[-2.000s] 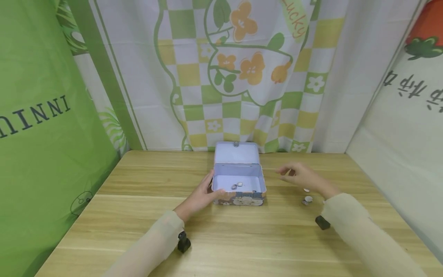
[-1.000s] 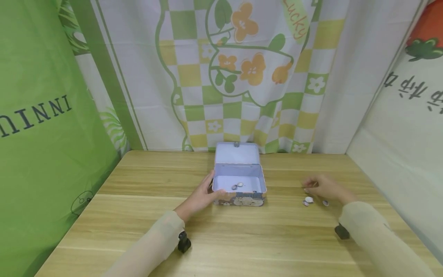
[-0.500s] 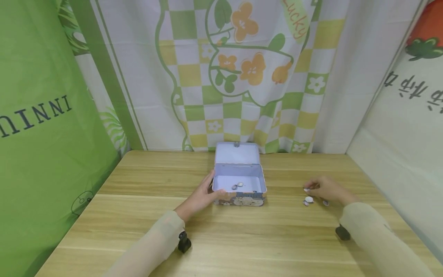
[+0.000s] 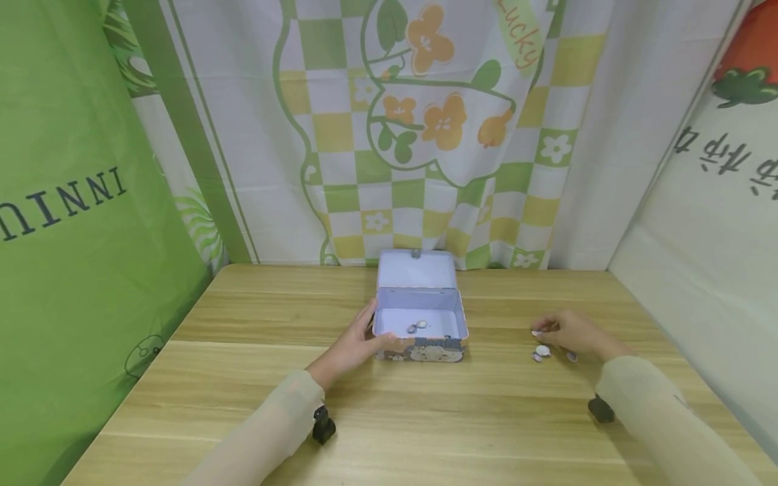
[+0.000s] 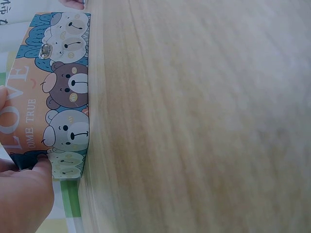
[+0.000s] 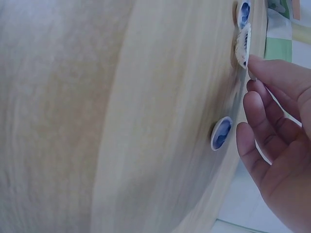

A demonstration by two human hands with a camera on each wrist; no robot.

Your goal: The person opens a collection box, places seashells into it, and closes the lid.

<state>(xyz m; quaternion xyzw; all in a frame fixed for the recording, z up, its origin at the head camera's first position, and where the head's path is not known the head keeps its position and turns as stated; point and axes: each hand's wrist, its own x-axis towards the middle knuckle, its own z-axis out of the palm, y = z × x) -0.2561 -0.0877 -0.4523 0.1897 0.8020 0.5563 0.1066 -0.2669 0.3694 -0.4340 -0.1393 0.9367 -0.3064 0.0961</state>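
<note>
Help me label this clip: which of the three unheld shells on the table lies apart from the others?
The rightmost shell in the head view, by the right hand; the other two shells lie close together, further left.

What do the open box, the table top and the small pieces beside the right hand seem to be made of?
Open box: probably tin, smooth and printed outside, from its thin walls and metal-looking latch.
Table top: wood or wood-look laminate, satin; the grain lines fit both.
Small pieces: perhaps shell or glazed ceramic; two show pale rims and blue faces, which leaves it open.
</note>
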